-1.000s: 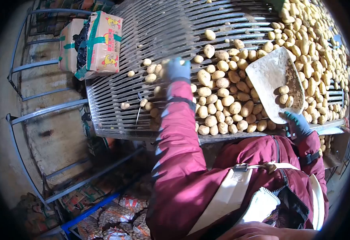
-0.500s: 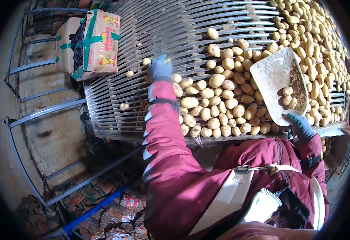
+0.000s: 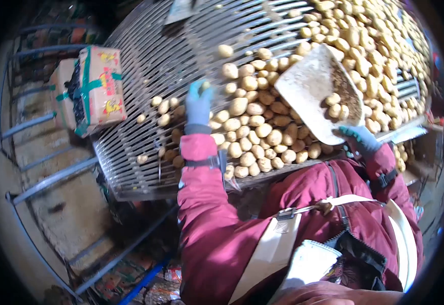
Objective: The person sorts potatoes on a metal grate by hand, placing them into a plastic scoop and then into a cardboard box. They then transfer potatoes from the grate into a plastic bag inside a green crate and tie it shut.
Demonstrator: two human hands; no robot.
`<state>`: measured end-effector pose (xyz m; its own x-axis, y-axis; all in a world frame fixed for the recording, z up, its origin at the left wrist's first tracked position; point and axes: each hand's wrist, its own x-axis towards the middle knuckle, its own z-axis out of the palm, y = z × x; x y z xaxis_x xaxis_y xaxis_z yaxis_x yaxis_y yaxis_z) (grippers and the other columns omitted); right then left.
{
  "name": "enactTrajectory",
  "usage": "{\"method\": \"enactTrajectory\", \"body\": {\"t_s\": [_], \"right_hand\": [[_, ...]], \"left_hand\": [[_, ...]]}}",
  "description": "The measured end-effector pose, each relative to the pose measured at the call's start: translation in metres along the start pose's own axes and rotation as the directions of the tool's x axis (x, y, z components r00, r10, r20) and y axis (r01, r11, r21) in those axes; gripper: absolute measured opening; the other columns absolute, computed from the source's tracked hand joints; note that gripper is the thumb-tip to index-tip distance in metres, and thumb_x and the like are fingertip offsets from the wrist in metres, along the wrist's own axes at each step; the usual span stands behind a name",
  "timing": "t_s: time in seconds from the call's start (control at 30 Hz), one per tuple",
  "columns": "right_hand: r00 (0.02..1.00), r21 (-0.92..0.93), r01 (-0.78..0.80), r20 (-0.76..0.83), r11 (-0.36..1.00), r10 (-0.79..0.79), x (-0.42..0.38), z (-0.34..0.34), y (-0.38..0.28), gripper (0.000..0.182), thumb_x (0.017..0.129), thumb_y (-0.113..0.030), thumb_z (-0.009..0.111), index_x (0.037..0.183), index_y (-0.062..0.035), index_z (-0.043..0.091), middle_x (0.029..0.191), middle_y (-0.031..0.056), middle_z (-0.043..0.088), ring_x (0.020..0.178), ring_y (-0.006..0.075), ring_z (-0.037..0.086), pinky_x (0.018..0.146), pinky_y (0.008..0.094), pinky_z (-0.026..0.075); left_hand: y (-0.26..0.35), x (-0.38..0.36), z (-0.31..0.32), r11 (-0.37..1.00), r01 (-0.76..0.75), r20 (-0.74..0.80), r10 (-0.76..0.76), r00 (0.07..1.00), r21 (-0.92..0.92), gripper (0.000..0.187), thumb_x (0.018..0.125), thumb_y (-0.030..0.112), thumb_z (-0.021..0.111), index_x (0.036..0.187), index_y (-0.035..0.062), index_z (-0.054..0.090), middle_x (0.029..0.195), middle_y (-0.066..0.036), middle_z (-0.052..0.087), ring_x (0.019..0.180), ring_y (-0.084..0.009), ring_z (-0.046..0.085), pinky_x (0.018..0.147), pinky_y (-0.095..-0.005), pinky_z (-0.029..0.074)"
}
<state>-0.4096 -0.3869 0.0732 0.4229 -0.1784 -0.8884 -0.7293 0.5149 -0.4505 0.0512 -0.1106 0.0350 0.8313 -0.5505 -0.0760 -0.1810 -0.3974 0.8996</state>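
Note:
My left hand (image 3: 198, 105), in a blue-grey glove with teal fingertips, is over the slatted metal rack (image 3: 146, 66). Its fingers are closed around a small yellowish potato (image 3: 205, 86), slightly blurred. Loose potatoes (image 3: 164, 108) lie on the slats to its left, and a dense layer of potatoes (image 3: 255, 109) spreads to its right. At the rack's near edge, my right hand (image 3: 360, 140), also gloved, grips the near end of a worn white scoop (image 3: 303, 96). A few potatoes (image 3: 338, 108) sit in the scoop; part of the grip is hidden under the hand.
A taped cardboard box (image 3: 100, 91) stands beside the rack's left end, near blue metal rails (image 3: 54, 173). A large potato heap (image 3: 379, 46) fills the far right. Another pale, flat-bladed object (image 3: 179, 11) shows at the rack's top edge.
The view has shifted, so the rack and box appear lower and further left. My left hand still pinches a small potato, with more loose potatoes to its left. My right hand keeps hold of the scoop.

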Motion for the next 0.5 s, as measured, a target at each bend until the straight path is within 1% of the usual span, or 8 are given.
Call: {"method": "enactTrajectory", "body": {"t_s": [0.03,0.07,0.13,0.2,0.23,0.33,0.43,0.5], "right_hand": [[0.999,0.076,-0.035,0.019,0.996,0.034,0.001,-0.003,0.003,0.029,0.092,-0.036,0.075,0.107,-0.0103,0.076,0.08,-0.0023,0.068,0.061,0.0096,0.057,0.052,0.0278,0.043],[0.998,0.122,-0.052,0.048,0.991,0.046,-0.005,0.011,-0.011,0.029,0.092,-0.037,0.076,0.104,-0.0112,0.076,0.076,-0.0022,0.066,0.059,0.0099,0.056,0.051,0.027,0.042],[1.0,0.073,0.024,0.018,0.997,-0.025,-0.007,0.011,-0.012,0.027,0.09,-0.037,0.076,0.1,-0.0115,0.075,0.072,-0.0017,0.063,0.056,0.0106,0.055,0.048,0.0271,0.04],[0.994,-0.035,0.11,0.006,0.993,-0.11,-0.003,0.005,-0.011,0.025,0.089,-0.036,0.076,0.097,-0.0117,0.074,0.07,-0.0008,0.062,0.053,0.0111,0.054,0.046,0.0273,0.04],[0.975,-0.012,0.223,0.006,0.975,-0.222,0.015,0.007,0.002,0.024,0.089,-0.034,0.075,0.096,-0.0108,0.074,0.071,-0.0001,0.063,0.053,0.0111,0.053,0.045,0.0277,0.04],[0.954,0.067,0.294,0.037,0.953,-0.297,0.026,-0.002,0.021,0.023,0.091,-0.03,0.073,0.098,-0.0077,0.073,0.073,0.0007,0.065,0.054,0.011,0.054,0.046,0.0284,0.041],[0.952,0.228,0.281,0.059,0.932,-0.301,0.025,-0.017,0.033,0.026,0.091,-0.026,0.073,0.107,-0.0059,0.07,0.08,0.0015,0.067,0.059,0.0107,0.057,0.05,0.028,0.045],[0.947,0.291,0.281,0.073,0.915,-0.314,0.027,-0.025,0.039,0.031,0.09,-0.022,0.074,0.114,-0.0049,0.068,0.086,0.0028,0.07,0.063,0.0109,0.059,0.052,0.0278,0.047]], "left_hand": [[0.01,-0.009,0.013,0.954,0.121,0.051,-0.111,0.992,-0.273,0.032,0.095,0.005,0.067,0.126,0.0016,0.064,0.115,-0.004,0.066,0.102,-0.0135,0.062,0.092,-0.0278,0.052],[0.017,-0.014,0.024,0.935,0.111,0.106,-0.08,0.991,-0.337,0.033,0.098,0.005,0.064,0.131,0.0015,0.062,0.115,-0.004,0.065,0.098,-0.0135,0.062,0.088,-0.0268,0.054],[0.061,-0.033,0.042,0.918,0.247,0.151,-0.209,0.966,-0.309,0.035,0.099,0.005,0.064,0.133,0.0006,0.061,0.114,-0.004,0.065,0.094,-0.0123,0.062,0.083,-0.0263,0.054],[0.06,-0.042,0.066,0.92,0.223,0.18,-0.171,0.969,-0.322,0.036,0.099,0.006,0.064,0.135,0.0002,0.06,0.115,-0.004,0.065,0.092,-0.0111,0.062,0.079,-0.0256,0.054],[0.066,-0.045,0.075,0.913,0.201,0.17,-0.148,0.974,-0.355,0.038,0.099,0.006,0.065,0.136,-0.0004,0.059,0.114,-0.004,0.065,0.09,-0.0109,0.062,0.08,-0.0248,0.054],[0.108,-0.06,0.103,0.933,0.129,0.171,-0.075,0.983,-0.335,0.037,0.095,0.001,0.067,0.132,-0.0014,0.06,0.111,-0.003,0.063,0.083,-0.0079,0.058,0.077,-0.0225,0.051],[0.09,-0.063,0.12,0.94,0.132,0.264,-0.047,0.963,-0.313,0.039,0.093,0.007,0.072,0.13,0.0011,0.06,0.121,-0.006,0.063,0.1,-0.0103,0.061,0.081,-0.0236,0.054],[0.086,-0.066,0.113,0.892,0.265,0.267,-0.172,0.948,-0.366,0.036,0.091,0.008,0.074,0.125,0.0024,0.061,0.107,-0.003,0.064,0.083,-0.0089,0.06,0.071,-0.0223,0.052]]}}
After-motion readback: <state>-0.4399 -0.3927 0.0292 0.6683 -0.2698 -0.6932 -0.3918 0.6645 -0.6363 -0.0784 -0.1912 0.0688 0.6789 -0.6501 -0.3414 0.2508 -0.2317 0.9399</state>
